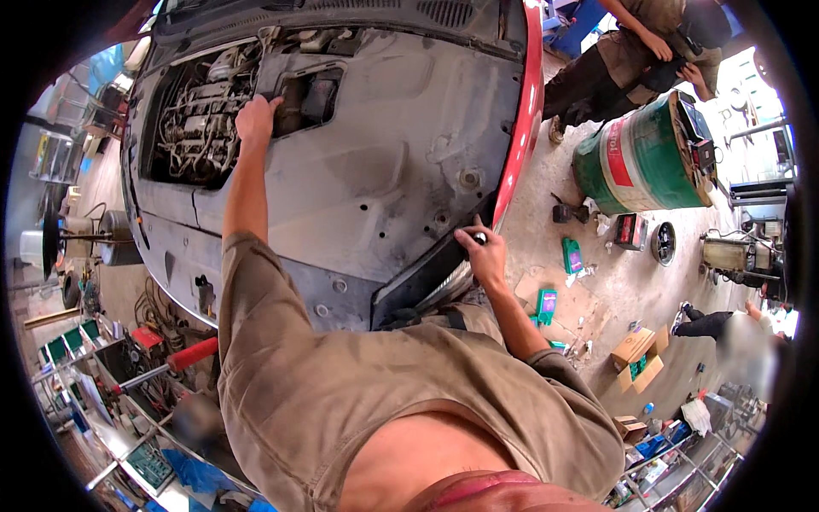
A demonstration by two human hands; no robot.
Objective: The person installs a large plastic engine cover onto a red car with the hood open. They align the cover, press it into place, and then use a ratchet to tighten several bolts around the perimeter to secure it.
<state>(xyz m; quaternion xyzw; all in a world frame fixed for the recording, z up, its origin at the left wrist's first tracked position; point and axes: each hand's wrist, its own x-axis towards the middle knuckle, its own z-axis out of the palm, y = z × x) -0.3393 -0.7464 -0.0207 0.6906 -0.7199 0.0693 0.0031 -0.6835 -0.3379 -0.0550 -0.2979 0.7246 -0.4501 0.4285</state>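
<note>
A broad, dusty grey engine cover [367, 171] spreads over the front of a red car. Through its left cutout a dirty engine [200, 119] shows; a smaller cutout [317, 96] holds a dark part. My left hand [256, 122] is closed over the strip between these cutouts, thumb pointing right, its fingertips hidden. At the car's front right corner, my right hand [485, 253] is wrapped round a small dark thing with a rounded end [479, 238], its kind unclear. That hand is just beside the dark headlight trim [435, 264] and the red fender [519, 145].
Right of the car stands a green and white drum [644, 158], a person in dark trousers [589, 72] behind it. Green bottles [572, 255] and an open cardboard box [640, 357] lie on the floor. A red-handled bar [192, 353] and a tool cart [128, 427] are at lower left.
</note>
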